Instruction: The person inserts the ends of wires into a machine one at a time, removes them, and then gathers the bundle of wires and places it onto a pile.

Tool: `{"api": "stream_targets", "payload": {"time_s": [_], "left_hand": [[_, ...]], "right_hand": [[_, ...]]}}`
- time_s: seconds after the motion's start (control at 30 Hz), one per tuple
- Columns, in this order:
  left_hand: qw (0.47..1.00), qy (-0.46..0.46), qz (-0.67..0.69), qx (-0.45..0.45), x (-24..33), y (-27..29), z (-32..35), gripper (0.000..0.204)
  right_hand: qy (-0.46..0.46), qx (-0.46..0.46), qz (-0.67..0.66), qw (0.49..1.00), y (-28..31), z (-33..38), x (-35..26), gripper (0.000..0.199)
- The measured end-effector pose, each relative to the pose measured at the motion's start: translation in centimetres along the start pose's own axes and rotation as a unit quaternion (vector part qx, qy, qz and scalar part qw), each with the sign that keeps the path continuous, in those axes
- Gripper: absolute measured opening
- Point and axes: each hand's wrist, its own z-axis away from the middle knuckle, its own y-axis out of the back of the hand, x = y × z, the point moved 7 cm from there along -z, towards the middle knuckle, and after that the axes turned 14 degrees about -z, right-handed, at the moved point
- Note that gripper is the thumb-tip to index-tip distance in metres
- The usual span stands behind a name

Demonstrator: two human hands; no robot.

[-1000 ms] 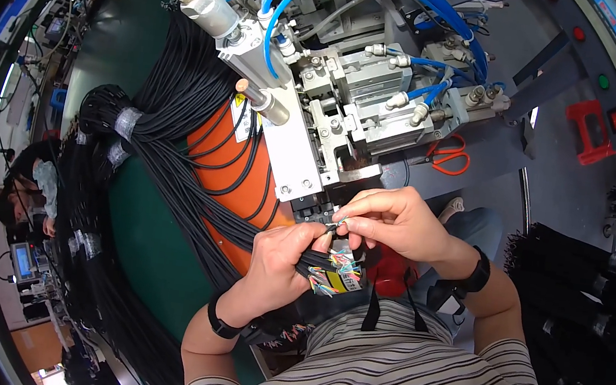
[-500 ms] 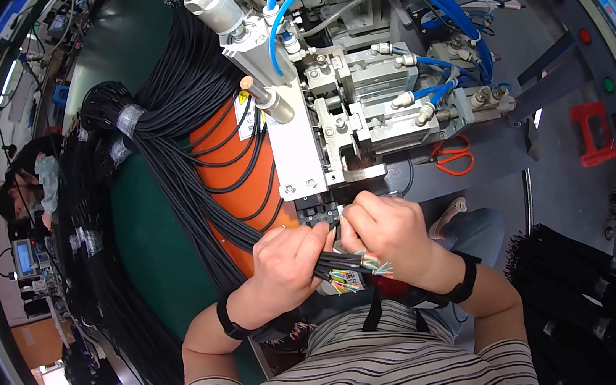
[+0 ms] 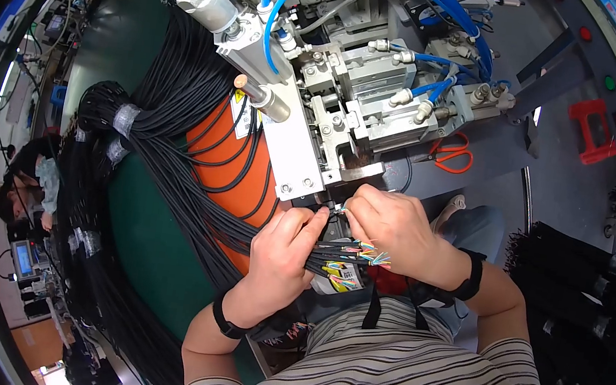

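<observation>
My left hand (image 3: 284, 250) is closed around several black cables, its thumb and forefinger reaching up to the lower front edge of the metal machine (image 3: 289, 159). Past its palm the stripped cable ends (image 3: 369, 255) stick out to the right, showing thin coloured wires. My right hand (image 3: 396, 225) is closed in a pinch just right of those fingertips, under the machine's front. Whatever lies between its fingers is too small and covered to name. The rest of the black cable bundle (image 3: 197, 188) runs up and left over an orange surface (image 3: 215, 169).
Clear tape (image 3: 126, 119) binds the bundle on the green tabletop (image 3: 133, 209). Blue air hoses (image 3: 453, 14) arch above the machine. Orange-handled scissors (image 3: 452, 155) and a red frame-shaped piece (image 3: 592, 133) lie to the right. More black cables (image 3: 568, 263) hang at far right. Another person (image 3: 29, 181) is at far left.
My left hand has shifted slightly, thumb and forefinger now higher and straighter. The coloured wire ends have spread apart. My right hand stays pinched at nearly the same place.
</observation>
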Motion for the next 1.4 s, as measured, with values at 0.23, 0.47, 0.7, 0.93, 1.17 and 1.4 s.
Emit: {"api": "stream_targets", "payload": {"time_s": [0.23,0.47,0.7,0.93,1.17,1.4], "left_hand": [[1.000,0.005,-0.002,0.008,0.1,0.0,-0.2,0.063],[0.995,-0.070,-0.060,-0.028,1.3,0.5,-0.6,0.055],[0.980,-0.113,-0.143,-0.082,2.4,0.3,-1.3,0.051],[0.984,-0.090,-0.132,-0.080,1.8,0.2,-1.2,0.050],[0.996,-0.037,-0.055,-0.065,0.5,0.9,-1.1,0.052],[0.998,0.018,-0.064,-0.001,-2.1,1.2,1.8,0.056]], "right_hand": [[-0.007,0.010,0.005,1.000,-0.1,0.0,0.2,0.014],[0.001,-0.057,0.073,0.996,-0.1,-0.9,-1.0,0.013],[-0.020,-0.107,0.021,0.994,0.2,-1.7,0.8,0.011],[0.001,0.055,-0.035,0.998,0.5,-0.7,0.2,0.007],[-0.076,-0.004,-0.082,0.994,0.4,-1.2,1.9,0.009],[-0.127,0.011,-0.160,0.979,0.7,-0.3,1.7,0.015]]}}
